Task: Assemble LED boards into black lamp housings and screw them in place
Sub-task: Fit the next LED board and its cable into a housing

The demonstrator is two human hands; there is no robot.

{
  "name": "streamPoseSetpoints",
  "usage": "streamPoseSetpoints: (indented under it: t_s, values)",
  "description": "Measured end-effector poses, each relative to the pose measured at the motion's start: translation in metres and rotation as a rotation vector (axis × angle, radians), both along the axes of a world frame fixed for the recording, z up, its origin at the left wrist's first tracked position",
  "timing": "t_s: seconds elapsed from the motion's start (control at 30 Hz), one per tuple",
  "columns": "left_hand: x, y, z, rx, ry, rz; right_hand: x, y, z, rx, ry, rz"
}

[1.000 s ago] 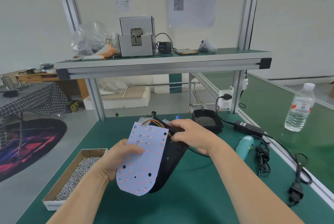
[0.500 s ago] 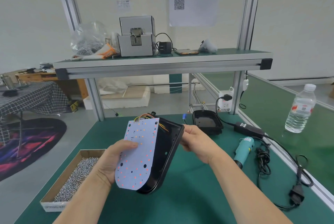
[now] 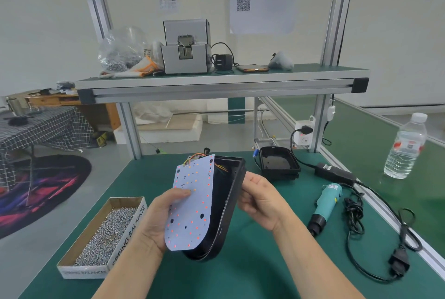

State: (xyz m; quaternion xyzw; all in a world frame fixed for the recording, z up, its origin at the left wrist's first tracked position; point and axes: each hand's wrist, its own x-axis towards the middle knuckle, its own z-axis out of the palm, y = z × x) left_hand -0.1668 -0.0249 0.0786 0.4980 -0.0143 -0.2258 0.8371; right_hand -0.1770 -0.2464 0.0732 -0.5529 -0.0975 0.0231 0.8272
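A white LED board point(image 3: 192, 204) dotted with red and orange LEDs stands tilted in front of a black lamp housing point(image 3: 227, 204), both lifted above the green bench. Orange wires point(image 3: 216, 166) run from the board's top into the housing. My left hand point(image 3: 156, 219) grips the board's left edge, thumb across its face. My right hand point(image 3: 261, 200) holds the housing's right rim with curled fingers. A second black housing point(image 3: 279, 162) lies open on the bench behind. A teal electric screwdriver point(image 3: 325, 204) lies to the right.
A cardboard box of screws point(image 3: 106, 233) sits at the left front. A power adapter point(image 3: 334, 172) and black cables point(image 3: 375, 233) trail along the right side. A water bottle point(image 3: 405, 147) stands on the neighbouring bench. The overhead shelf point(image 3: 216, 81) carries a screw feeder and a bag.
The board and housing have swung more upright and closed toward each other. My right hand moved from the wires at the top to the housing's right rim.
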Motion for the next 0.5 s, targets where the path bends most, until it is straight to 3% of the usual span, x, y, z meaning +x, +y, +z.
streamPoseSetpoints:
  t_s: [0.17,0.3,0.4,0.5]
  values:
    - [-0.001,-0.007,0.001,-0.011,-0.022,0.036,-0.002,0.009,0.001,0.013,0.062,-0.089]
    - [-0.003,-0.008,-0.003,-0.019,-0.048,0.056,-0.007,0.014,0.009,-0.197,-0.02,-0.235]
    - [-0.004,-0.011,-0.004,-0.019,-0.089,0.029,-0.011,0.016,0.009,-0.239,-0.069,-0.378]
    - [-0.002,-0.012,0.002,-0.008,-0.161,0.032,-0.01,0.02,-0.01,-0.673,-0.135,-0.713]
